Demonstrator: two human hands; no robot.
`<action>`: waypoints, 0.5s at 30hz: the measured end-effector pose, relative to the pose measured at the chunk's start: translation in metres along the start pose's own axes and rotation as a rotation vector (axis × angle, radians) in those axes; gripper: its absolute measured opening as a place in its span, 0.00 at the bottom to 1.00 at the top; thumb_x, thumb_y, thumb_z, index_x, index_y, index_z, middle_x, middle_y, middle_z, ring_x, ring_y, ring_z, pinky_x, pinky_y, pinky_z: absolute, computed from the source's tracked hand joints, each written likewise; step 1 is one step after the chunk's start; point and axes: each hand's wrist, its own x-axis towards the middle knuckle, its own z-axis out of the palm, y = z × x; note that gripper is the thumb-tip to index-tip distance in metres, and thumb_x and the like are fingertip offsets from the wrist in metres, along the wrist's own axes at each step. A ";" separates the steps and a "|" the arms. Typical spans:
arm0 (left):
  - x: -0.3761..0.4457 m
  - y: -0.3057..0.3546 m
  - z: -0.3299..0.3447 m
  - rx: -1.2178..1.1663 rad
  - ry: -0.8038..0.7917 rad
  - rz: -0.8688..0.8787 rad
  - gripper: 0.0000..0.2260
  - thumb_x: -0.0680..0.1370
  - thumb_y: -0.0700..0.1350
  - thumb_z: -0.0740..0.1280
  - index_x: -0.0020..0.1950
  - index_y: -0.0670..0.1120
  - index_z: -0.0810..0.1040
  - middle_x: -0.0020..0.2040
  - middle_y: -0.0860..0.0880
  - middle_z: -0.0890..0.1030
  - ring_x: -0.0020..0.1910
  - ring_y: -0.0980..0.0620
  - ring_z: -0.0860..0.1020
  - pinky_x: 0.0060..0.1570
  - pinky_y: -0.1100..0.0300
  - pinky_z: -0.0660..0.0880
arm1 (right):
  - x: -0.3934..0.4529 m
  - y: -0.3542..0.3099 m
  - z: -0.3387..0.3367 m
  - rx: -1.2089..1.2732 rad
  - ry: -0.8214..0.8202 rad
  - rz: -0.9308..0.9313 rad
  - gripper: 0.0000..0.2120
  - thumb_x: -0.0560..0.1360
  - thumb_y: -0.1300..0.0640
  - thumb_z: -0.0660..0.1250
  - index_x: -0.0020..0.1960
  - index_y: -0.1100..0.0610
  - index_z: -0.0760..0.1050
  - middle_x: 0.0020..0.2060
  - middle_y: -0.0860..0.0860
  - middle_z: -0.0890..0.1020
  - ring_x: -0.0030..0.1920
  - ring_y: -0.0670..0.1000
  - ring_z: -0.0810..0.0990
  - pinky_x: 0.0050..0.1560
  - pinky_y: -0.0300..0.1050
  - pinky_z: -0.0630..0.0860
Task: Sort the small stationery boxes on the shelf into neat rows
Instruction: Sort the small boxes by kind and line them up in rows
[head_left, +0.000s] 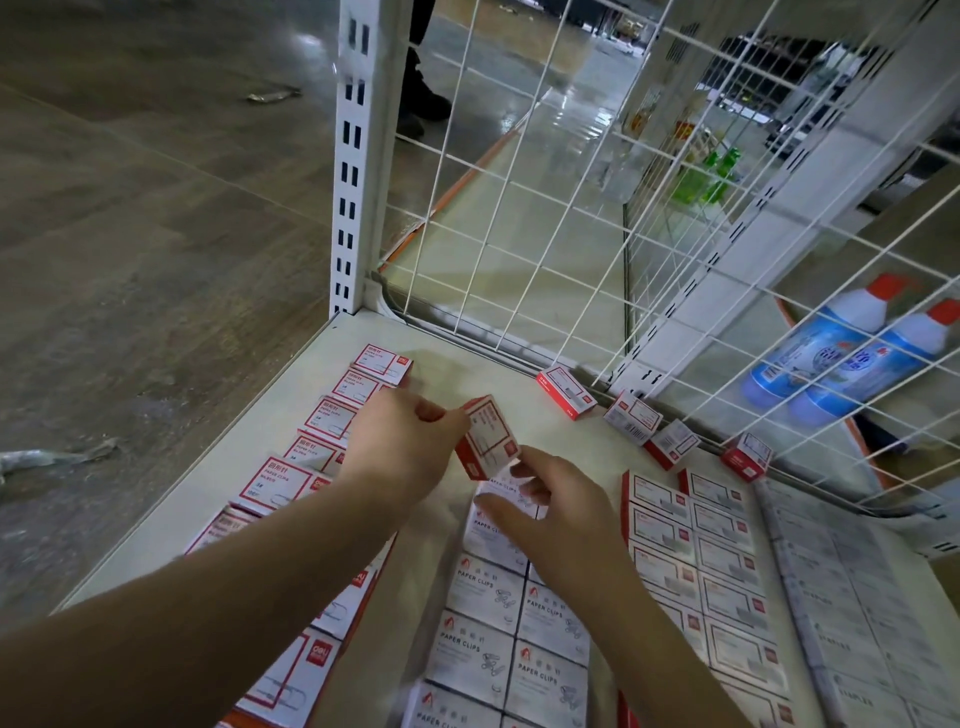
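Hands meet at the centre of the frame above a white shelf (218, 499). Left hand (400, 447) pinches a tilted red-and-white box (485, 441) by its upper corner; right hand (556, 506) curls its fingers around a white paper-clip box (511, 491) just beneath it. Rows of red-framed boxes (311, 441) run along the left, white paper-clip boxes (498, 623) fill the lower middle, and loose boxes (631, 415) lie scattered along the wire grid (519, 208) at right.

Red-and-white stationery boxes (670, 525) in rows, some scattered.
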 end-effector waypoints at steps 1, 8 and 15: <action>-0.001 0.000 0.001 -0.030 0.002 -0.036 0.11 0.78 0.49 0.64 0.36 0.49 0.77 0.34 0.54 0.79 0.32 0.57 0.75 0.29 0.68 0.72 | 0.000 -0.001 0.001 0.021 0.020 0.009 0.22 0.71 0.48 0.69 0.63 0.48 0.71 0.47 0.38 0.74 0.46 0.36 0.72 0.44 0.26 0.67; -0.008 -0.010 0.004 -0.123 -0.065 -0.044 0.07 0.79 0.47 0.63 0.47 0.48 0.80 0.39 0.55 0.80 0.33 0.57 0.76 0.24 0.73 0.69 | 0.006 0.002 -0.002 0.048 0.092 -0.021 0.20 0.70 0.52 0.71 0.61 0.48 0.72 0.51 0.42 0.79 0.52 0.39 0.75 0.53 0.33 0.71; -0.010 -0.013 -0.001 0.072 -0.160 0.210 0.13 0.78 0.43 0.63 0.63 0.48 0.75 0.51 0.57 0.79 0.48 0.61 0.75 0.39 0.76 0.70 | 0.009 0.003 -0.012 -0.015 0.149 -0.094 0.20 0.71 0.55 0.71 0.61 0.47 0.73 0.49 0.38 0.76 0.52 0.37 0.73 0.47 0.20 0.64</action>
